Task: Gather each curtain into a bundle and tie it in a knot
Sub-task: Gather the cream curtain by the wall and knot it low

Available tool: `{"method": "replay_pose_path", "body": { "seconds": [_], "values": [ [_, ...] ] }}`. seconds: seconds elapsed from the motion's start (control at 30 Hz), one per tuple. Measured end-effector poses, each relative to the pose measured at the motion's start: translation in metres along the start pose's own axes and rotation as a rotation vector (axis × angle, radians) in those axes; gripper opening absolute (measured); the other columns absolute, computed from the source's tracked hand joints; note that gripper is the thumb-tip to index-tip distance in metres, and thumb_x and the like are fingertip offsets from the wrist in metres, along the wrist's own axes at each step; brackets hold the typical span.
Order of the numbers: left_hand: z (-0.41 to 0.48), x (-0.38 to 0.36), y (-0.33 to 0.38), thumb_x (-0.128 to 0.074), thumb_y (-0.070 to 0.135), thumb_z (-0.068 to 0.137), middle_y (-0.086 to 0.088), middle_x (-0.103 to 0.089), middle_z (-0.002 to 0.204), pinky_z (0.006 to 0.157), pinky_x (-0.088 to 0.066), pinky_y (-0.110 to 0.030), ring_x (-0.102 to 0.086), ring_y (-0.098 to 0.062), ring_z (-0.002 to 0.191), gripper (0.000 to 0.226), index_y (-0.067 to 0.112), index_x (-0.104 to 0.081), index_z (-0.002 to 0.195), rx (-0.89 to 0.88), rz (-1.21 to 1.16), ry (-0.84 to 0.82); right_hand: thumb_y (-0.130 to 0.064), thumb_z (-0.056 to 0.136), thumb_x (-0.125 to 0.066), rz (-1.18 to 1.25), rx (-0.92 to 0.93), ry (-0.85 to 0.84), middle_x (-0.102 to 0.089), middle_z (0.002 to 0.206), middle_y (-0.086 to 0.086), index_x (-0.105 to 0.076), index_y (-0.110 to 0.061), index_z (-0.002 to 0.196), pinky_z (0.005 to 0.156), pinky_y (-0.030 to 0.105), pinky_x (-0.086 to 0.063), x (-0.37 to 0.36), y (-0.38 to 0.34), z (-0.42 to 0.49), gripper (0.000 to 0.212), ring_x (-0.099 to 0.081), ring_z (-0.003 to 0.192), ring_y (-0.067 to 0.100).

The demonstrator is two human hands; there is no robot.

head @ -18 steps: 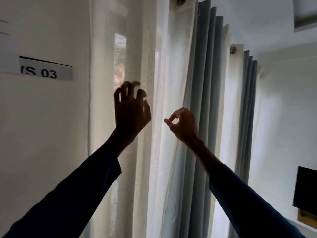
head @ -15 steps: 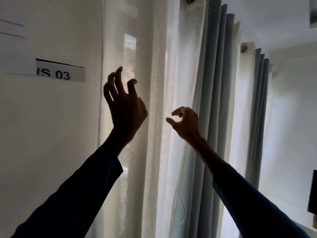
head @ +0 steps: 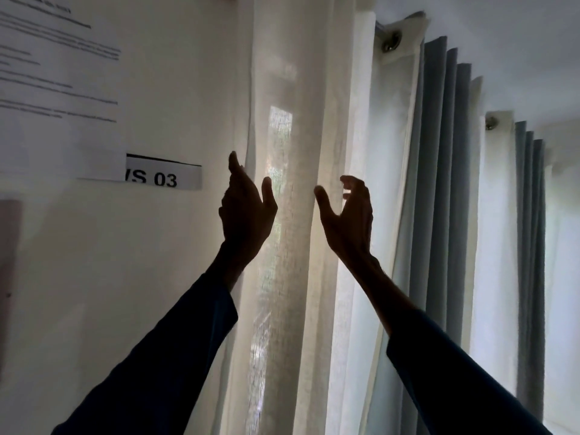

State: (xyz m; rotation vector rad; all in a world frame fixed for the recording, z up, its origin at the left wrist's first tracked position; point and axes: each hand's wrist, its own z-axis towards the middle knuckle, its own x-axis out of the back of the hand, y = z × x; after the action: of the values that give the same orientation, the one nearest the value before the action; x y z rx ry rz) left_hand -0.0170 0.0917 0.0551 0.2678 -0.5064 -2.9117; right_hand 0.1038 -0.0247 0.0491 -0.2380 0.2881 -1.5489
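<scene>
A sheer white curtain (head: 295, 215) hangs in long folds in front of me, backlit by the window. My left hand (head: 246, 211) is raised at its left edge, fingers straight and thumb spread, with the fingertips at the hem. My right hand (head: 348, 215) is raised on the other side of the same folds, palm turned toward the left hand, fingers loosely curved and holding nothing. The sheer folds run between the two hands. A grey curtain (head: 439, 189) with a white lining hangs in pleats just to the right.
A white wall (head: 157, 277) stands on the left with a printed sheet (head: 56, 73) and a label (head: 163, 177) reading "S 03". Metal eyelets (head: 390, 42) carry the curtains on a rod near the ceiling. More grey pleats (head: 530, 246) hang further right.
Both hands have opened: the left fingers uncurled and moved to the sheer curtain's left edge, the right hand released its pinch and spread. The view tilted upward and to the left.
</scene>
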Motion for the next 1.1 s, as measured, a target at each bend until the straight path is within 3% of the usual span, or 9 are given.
{"method": "replay_pose_path", "body": {
  "seconds": [0.17,0.3,0.37,0.43,0.57,0.73,0.83,0.93,1.1],
  "values": [
    [0.048,-0.036,0.005,-0.038,0.036,0.104,-0.012,-0.067,0.115,0.083,-0.057,-0.041,-0.069,-0.029,0.097,0.049,0.01,-0.034,0.145,-0.109,0.101,0.045,-0.072,0.082,-0.062,-0.102,-0.024,-0.148,-0.044,0.148,0.009,-0.061,-0.019,0.121,0.097,0.037,-0.046,-0.021,-0.021,0.059,0.066,-0.048,0.132,0.024],
    [0.066,-0.071,0.003,-0.037,0.02,0.104,-0.015,-0.066,0.104,0.079,-0.054,-0.041,-0.066,-0.033,0.096,0.026,0.009,-0.052,0.122,-0.156,0.209,-0.116,-0.04,0.092,-0.065,-0.173,-0.008,-0.138,-0.056,0.124,0.01,-0.069,-0.008,0.099,0.079,0.032,-0.046,-0.035,0.004,0.083,0.033,-0.059,0.113,0.03],
    [0.069,-0.095,-0.001,-0.037,0.016,0.103,-0.013,-0.066,0.095,0.071,-0.045,-0.034,-0.064,-0.032,0.091,0.024,0.009,-0.059,0.111,-0.156,0.193,-0.145,-0.029,0.094,-0.064,-0.156,-0.053,-0.083,-0.061,0.111,0.01,-0.067,-0.005,0.085,0.073,0.029,-0.039,-0.032,0.027,0.091,0.026,-0.062,0.102,0.03],
    [0.072,-0.121,0.002,-0.036,0.015,0.101,-0.011,-0.062,0.083,0.064,-0.037,-0.028,-0.065,-0.03,0.084,0.024,0.01,-0.059,0.099,-0.174,0.16,-0.188,-0.025,0.094,-0.065,-0.164,-0.067,-0.019,-0.066,0.106,0.01,-0.069,-0.004,0.085,0.071,0.028,-0.038,-0.024,0.05,0.1,0.023,-0.065,0.095,0.029],
    [0.07,-0.172,0.042,-0.039,0.006,0.096,-0.02,-0.063,0.104,0.079,-0.048,-0.039,-0.061,-0.036,0.1,0.028,0.006,-0.059,0.116,-0.128,0.078,-0.395,-0.027,0.095,-0.064,-0.3,-0.036,0.077,-0.072,0.098,0.011,-0.073,-0.004,0.093,0.069,0.028,-0.046,0.0,0.101,0.129,0.025,-0.069,0.088,0.029],
    [0.041,-0.211,0.094,-0.034,0.012,0.095,-0.025,-0.062,0.117,0.086,-0.054,-0.041,-0.062,-0.04,0.106,0.038,0.004,-0.059,0.122,-0.157,-0.08,-0.583,-0.026,0.094,-0.066,-0.371,-0.068,0.08,-0.072,0.097,0.017,-0.073,-0.001,0.097,0.084,0.041,-0.056,0.034,0.144,0.151,0.026,-0.068,0.096,0.034],
    [0.031,-0.207,0.091,-0.024,0.015,0.088,-0.022,-0.065,0.117,0.091,-0.054,-0.041,-0.063,-0.036,0.107,0.05,0.003,-0.06,0.121,-0.145,-0.047,-0.532,-0.021,0.094,-0.069,-0.385,0.076,0.127,-0.069,0.113,0.02,-0.073,0.004,0.094,0.089,0.043,-0.053,0.039,0.145,0.137,0.025,-0.061,0.111,0.035],
    [0.032,-0.198,0.065,-0.034,0.006,0.094,-0.017,-0.064,0.113,0.086,-0.054,-0.04,-0.062,-0.033,0.101,0.035,0.004,-0.059,0.118,-0.167,0.035,-0.473,-0.024,0.092,-0.072,-0.458,0.298,0.221,-0.056,0.14,0.014,-0.074,-0.004,0.082,0.102,0.041,-0.044,0.027,0.135,0.112,0.023,-0.046,0.133,0.031],
    [0.028,-0.17,0.018,-0.038,0.021,0.103,-0.012,-0.07,0.101,0.075,-0.056,-0.039,-0.068,-0.029,0.09,0.029,0.009,-0.064,0.108,-0.223,0.066,-0.393,-0.024,0.092,-0.073,-0.382,0.545,0.26,-0.056,0.134,0.014,-0.066,-0.009,0.081,0.096,0.029,-0.036,-0.004,0.099,0.071,0.02,-0.044,0.128,0.03]
  ]
}}
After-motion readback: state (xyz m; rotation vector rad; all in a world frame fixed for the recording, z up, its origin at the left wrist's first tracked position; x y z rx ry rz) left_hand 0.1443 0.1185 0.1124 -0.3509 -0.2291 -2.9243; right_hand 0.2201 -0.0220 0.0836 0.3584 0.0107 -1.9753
